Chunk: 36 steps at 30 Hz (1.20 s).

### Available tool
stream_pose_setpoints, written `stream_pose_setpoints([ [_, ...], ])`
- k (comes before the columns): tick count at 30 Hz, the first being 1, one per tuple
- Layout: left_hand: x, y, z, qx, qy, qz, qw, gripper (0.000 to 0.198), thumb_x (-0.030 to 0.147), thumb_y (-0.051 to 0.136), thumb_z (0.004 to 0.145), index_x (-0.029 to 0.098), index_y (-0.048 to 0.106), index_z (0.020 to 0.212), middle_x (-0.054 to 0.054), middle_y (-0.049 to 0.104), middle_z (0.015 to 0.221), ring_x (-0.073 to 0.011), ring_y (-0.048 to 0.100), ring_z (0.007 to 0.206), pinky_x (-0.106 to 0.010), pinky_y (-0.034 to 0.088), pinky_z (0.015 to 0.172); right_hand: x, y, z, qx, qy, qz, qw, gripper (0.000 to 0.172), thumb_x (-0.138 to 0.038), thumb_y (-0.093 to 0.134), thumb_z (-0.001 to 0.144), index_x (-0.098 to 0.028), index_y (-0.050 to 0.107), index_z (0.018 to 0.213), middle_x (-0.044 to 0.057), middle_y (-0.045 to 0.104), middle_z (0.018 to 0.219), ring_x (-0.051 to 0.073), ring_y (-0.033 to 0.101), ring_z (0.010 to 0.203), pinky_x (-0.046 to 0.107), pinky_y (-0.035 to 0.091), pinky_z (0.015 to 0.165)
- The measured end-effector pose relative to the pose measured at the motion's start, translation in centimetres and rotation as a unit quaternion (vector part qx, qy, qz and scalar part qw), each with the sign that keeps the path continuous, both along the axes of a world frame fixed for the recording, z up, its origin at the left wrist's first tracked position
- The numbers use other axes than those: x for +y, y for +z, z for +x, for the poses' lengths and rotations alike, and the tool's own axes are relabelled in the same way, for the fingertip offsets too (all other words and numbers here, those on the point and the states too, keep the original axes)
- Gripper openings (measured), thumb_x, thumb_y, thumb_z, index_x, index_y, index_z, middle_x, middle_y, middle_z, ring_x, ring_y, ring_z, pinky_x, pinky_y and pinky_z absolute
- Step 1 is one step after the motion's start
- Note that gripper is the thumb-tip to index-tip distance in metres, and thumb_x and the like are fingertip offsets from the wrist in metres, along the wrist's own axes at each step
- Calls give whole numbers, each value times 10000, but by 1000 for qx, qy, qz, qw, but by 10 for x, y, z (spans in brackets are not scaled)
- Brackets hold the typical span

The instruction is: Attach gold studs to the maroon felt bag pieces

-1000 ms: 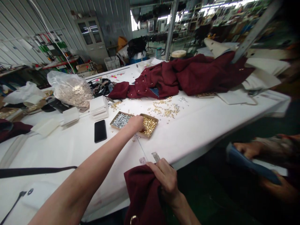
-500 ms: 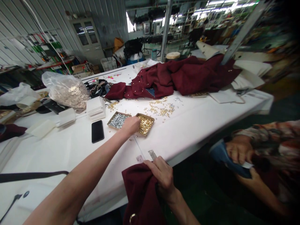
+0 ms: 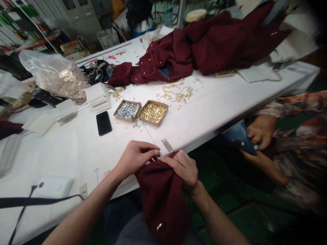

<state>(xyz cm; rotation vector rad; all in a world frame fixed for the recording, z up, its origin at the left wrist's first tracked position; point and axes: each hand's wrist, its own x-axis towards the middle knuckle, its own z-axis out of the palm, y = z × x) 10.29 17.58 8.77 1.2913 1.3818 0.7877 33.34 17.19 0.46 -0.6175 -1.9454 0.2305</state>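
**Maroon cloth piece gripped in both hands at the near table edge**

The maroon cloth piece [image 3: 161, 195] is held against the near edge of the white table [image 3: 204, 117], its lower part hanging down toward the person's lap. A small metal fastener [image 3: 159, 226] is seen low on it. The left hand [image 3: 136, 159] is closed at the cloth's top edge, with the fingertips [image 3: 156, 153] pinched together there; whether anything small is caught between them cannot be told. The right hand [image 3: 183, 169] is clenched around the bunched cloth just to the right, almost touching the left hand.

Farther in on the table, two shallow cardboard trays are set side by side and touching: the tray of silver studs [image 3: 127, 111] on the left and the tray of gold studs [image 3: 153, 113] on the right. A black phone [image 3: 103, 123] lies just left of them. Loose gold studs [image 3: 177, 94] are scattered beyond the trays, and a large maroon garment [image 3: 209, 47] is heaped at the far side. At far left a clear plastic bag [image 3: 55, 73] is filled with pale pieces.

At the right, a blue cloth [image 3: 237, 136] is held by another person's hands [image 3: 260, 131], beside the table.
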Motion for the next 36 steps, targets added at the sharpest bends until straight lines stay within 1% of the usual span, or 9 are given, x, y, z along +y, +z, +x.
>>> stream_pose_setpoints([
  [1, -14, -2, 0, -12, 10, -9, 1000, 228, 409, 887, 903, 213, 916, 1016, -67, 881, 964, -215, 798, 829, -295, 639, 779, -2, 4, 0, -3, -2, 3, 1000, 240, -150, 628, 1129, -159, 778, 1317, 46, 607, 809, 198, 563, 774, 327, 427, 681],
  [3, -33, -5, -3, -24, 32, -20, 999, 223, 420, 910, 888, 234, 924, 1011, -66, 888, 1016, -225, 808, 908, -297, 629, 850, -6, 9, -1, -11, -1, 4, 1000, 231, -142, 635, 1127, -177, 791, 1295, 32, 601, 795, 188, 566, 766, 317, 433, 670],
  [5, -43, -5, -7, -38, 44, -35, 998, 240, 434, 917, 889, 233, 925, 1019, -70, 887, 1022, -233, 802, 928, -311, 618, 867, -11, 13, -4, -16, 0, -3, 1000, 234, -149, 650, 1125, -203, 799, 1298, 21, 595, 794, 179, 570, 763, 312, 443, 667],
  [7, -49, -3, -11, -59, 37, -34, 997, 241, 430, 913, 901, 218, 921, 1016, -74, 881, 1026, -229, 786, 940, -314, 603, 873, -15, 16, -6, -15, 1, -12, 1000, 242, -142, 677, 1113, -218, 802, 1305, 11, 584, 798, 172, 571, 767, 310, 451, 667],
  [11, -57, 5, -12, -84, 12, 5, 996, 211, 402, 853, 970, 202, 905, 1012, -74, 859, 1054, -216, 764, 982, -317, 581, 918, -21, 22, -11, -4, 8, -27, 1000, 249, -119, 702, 1095, -222, 809, 1295, 1, 563, 808, 166, 566, 762, 313, 452, 647],
  [17, -66, 14, -9, -75, -4, 57, 996, 198, 371, 784, 1028, 205, 891, 1024, -73, 838, 1054, -210, 749, 984, -328, 563, 927, -27, 31, -13, 7, 6, -57, 998, 262, -142, 693, 1093, -253, 828, 1287, 2, 571, 808, 170, 580, 755, 321, 479, 626],
  [25, -74, 25, -19, -94, -21, 73, 993, 195, 364, 779, 1036, 206, 890, 1059, -74, 819, 1032, -197, 723, 966, -324, 531, 894, -34, 42, -19, 18, 6, -68, 997, 220, -179, 704, 1099, -252, 838, 1257, 10, 586, 816, 173, 600, 761, 326, 482, 622],
  [29, -77, 26, -23, -114, -22, 74, 990, 200, 378, 790, 1030, 211, 892, 1072, -80, 817, 1048, -203, 719, 976, -330, 530, 899, -37, 45, -22, 20, 7, -78, 997, 223, -173, 714, 1090, -263, 843, 1249, 11, 606, 826, 176, 621, 767, 329, 499, 625],
  [36, -82, 21, -29, -115, -23, 74, 990, 214, 391, 780, 1039, 205, 882, 1072, -82, 810, 1049, -206, 712, 982, -338, 522, 914, -42, 48, -26, 26, 9, -96, 995, 228, -172, 715, 1086, -265, 856, 1239, 16, 618, 834, 185, 633, 777, 335, 523, 642],
])
